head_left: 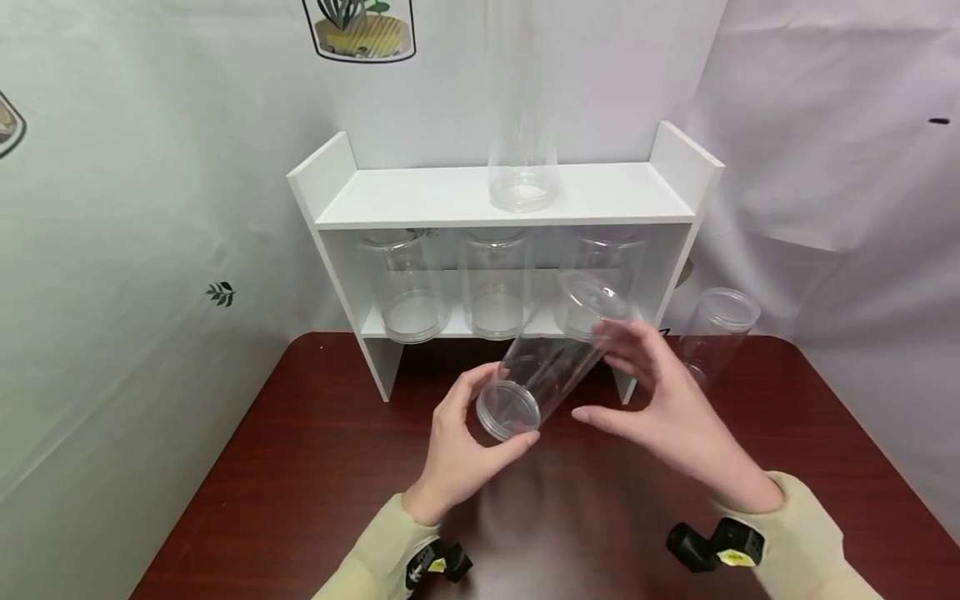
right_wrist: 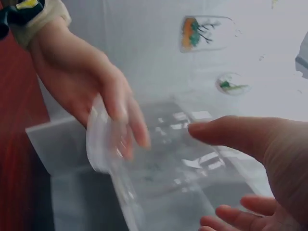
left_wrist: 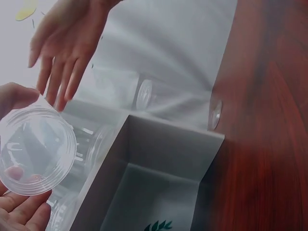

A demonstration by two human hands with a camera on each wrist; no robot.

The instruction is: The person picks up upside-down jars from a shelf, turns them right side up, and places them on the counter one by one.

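My left hand [head_left: 461,446] grips one end of a clear plastic jar [head_left: 551,371], thumb on one side and fingers on the other. The jar lies tilted in the air, its far end up and to the right, in front of the shelf. In the left wrist view its ribbed round end [left_wrist: 41,149] shows between thumb and fingers. My right hand [head_left: 667,400] is beside the jar's upper part with thumb and fingers spread apart. In the right wrist view a gap shows between the right thumb [right_wrist: 231,132] and the jar wall.
A white two-tier shelf [head_left: 420,196] stands at the back of the dark red-brown table [head_left: 322,467]. One clear jar [head_left: 522,187] is on its top board, and three more stand on the lower board [head_left: 453,325]. Another jar [head_left: 716,333] stands right of the shelf.
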